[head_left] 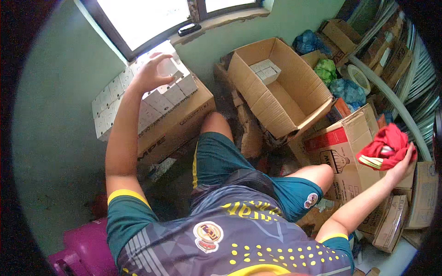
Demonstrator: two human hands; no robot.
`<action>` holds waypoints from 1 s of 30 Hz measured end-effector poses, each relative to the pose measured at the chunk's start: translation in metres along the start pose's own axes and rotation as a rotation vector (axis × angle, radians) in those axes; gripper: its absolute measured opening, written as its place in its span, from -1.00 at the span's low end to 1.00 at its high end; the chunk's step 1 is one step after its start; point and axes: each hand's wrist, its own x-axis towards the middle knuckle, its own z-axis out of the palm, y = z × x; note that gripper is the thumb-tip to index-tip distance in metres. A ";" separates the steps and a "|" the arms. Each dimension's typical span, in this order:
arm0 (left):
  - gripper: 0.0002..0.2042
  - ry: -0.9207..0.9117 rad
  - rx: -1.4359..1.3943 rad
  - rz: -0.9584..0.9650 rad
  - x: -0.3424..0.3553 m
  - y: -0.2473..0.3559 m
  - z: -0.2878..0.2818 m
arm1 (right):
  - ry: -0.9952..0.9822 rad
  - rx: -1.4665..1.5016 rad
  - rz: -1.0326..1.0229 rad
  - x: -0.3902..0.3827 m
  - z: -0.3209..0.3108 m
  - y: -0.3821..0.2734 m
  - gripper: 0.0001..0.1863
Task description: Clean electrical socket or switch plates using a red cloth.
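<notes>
My left hand (154, 73) is at the stacked white square boxes (110, 106), its thumb and fingers curved apart over the top pieces; whether they touch one is unclear. These stacks rest on a long cardboard box (175, 129) below the window. At the right, my right hand (404, 163) grips a bunched red cloth (384, 142) with a pale yellow stripe, held out over a cardboard carton (329, 140). An open cardboard box (313, 99) in the middle holds several similar white pieces (264, 71).
Blue (345, 92) and green bags (324, 69), cartons and long pale coils (416, 78) crowd the right. A small dark object (188, 29) lies on the windowsill. A purple plastic object (83, 248) is at lower left, beside the wall. My knees are between the boxes.
</notes>
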 end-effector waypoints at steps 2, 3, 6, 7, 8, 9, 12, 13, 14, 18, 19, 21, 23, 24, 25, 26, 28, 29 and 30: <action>-0.31 -0.045 0.079 -0.055 -0.007 -0.026 0.001 | 0.008 -0.181 0.078 0.014 -0.022 0.029 -0.36; -0.31 -0.044 0.074 -0.055 -0.009 -0.034 0.004 | -0.029 -0.319 0.073 0.020 -0.035 0.055 -0.37; -0.32 -0.138 0.192 -0.107 -0.010 -0.042 0.007 | -0.331 -0.708 0.114 0.014 -0.059 0.134 -0.38; -0.32 -0.135 0.193 -0.108 -0.009 -0.043 0.008 | -0.482 -0.852 0.142 0.005 -0.059 0.148 -0.34; -0.31 -0.123 0.205 -0.100 -0.006 -0.043 0.012 | -0.438 -1.034 0.107 -0.013 -0.061 0.169 -0.29; -0.30 -0.112 0.225 -0.100 -0.006 -0.044 0.011 | -0.402 -1.208 0.073 -0.034 -0.053 0.180 -0.23; -0.29 -0.200 0.224 -0.125 -0.011 -0.049 0.005 | -0.384 -1.335 0.091 -0.067 -0.020 0.146 -0.12; -0.29 -0.205 0.232 -0.124 -0.010 -0.051 0.004 | -0.283 -1.347 0.007 -0.067 -0.024 0.155 -0.13; -0.28 -0.237 0.224 -0.109 -0.010 -0.054 0.002 | -0.245 -1.311 -0.013 -0.065 -0.028 0.163 -0.11; -0.24 -0.286 0.321 -0.055 0.018 -0.042 0.023 | -0.240 -0.586 0.058 0.020 -0.130 0.230 -0.19; -0.24 -0.315 0.369 -0.102 -0.002 -0.042 0.006 | -0.273 -0.748 0.147 0.007 -0.106 0.208 -0.24; -0.22 -0.091 0.164 -0.165 -0.010 -0.027 -0.003 | -0.273 -0.694 0.151 -0.018 -0.067 0.149 -0.21; -0.26 0.036 0.366 -0.053 0.019 0.024 0.003 | -0.384 -1.040 -0.047 -0.003 -0.082 0.142 -0.23; -0.28 0.060 0.234 0.044 0.034 0.044 0.023 | -0.487 -0.859 0.067 -0.007 -0.075 0.161 -0.24; -0.30 0.079 0.099 0.132 0.050 0.066 0.048 | -0.582 -0.669 0.179 -0.014 -0.067 0.180 -0.24; -0.35 0.042 0.005 0.161 0.063 0.091 0.065 | -0.640 -0.868 0.114 -0.020 -0.049 0.169 -0.24; -0.49 0.007 0.130 0.286 0.101 0.125 0.109 | -0.738 -0.979 0.018 -0.036 -0.016 0.151 -0.21; -0.55 -0.010 0.144 0.331 0.123 0.139 0.135 | -0.770 -0.898 -0.004 -0.042 -0.007 0.146 -0.19; -0.62 -0.111 0.170 0.303 0.147 0.150 0.160 | -0.724 -0.967 0.020 -0.051 0.008 0.135 -0.22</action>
